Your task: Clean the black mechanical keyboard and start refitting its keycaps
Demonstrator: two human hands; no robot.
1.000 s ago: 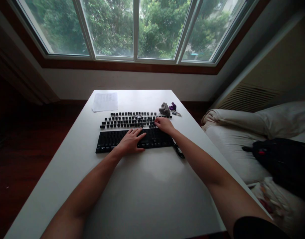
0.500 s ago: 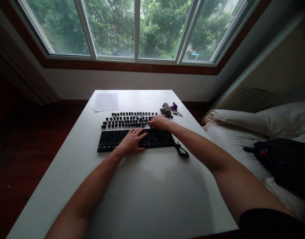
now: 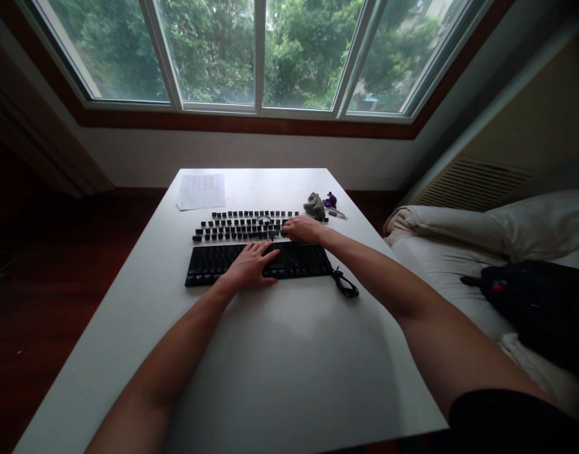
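A black keyboard (image 3: 209,261) lies across the white table, many of its keys bare on the right half. My left hand (image 3: 250,263) rests on its middle with fingers spread, holding nothing. Behind the keyboard, rows of loose black keycaps (image 3: 233,231) stand on the table. At the right part of these rows my right hand (image 3: 303,229) is bent down, its fingertips closed on a small black keycap (image 3: 284,234), mostly hidden by the fingers. A thin wire tool (image 3: 265,221), possibly a keycap puller, lies among the rows.
A sheet of paper (image 3: 201,192) lies at the table's far left. A grey cloth (image 3: 314,206), a purple item (image 3: 330,200) and a slim tool (image 3: 337,214) lie at the far right. A bundled cable (image 3: 346,285) sits beside the keyboard. A black bag (image 3: 535,309) lies on the bed.
Almost nothing has moved. My right hand stays at the keycap rows with a tiny shift of its fingers, and my left hand remains on the keyboard.
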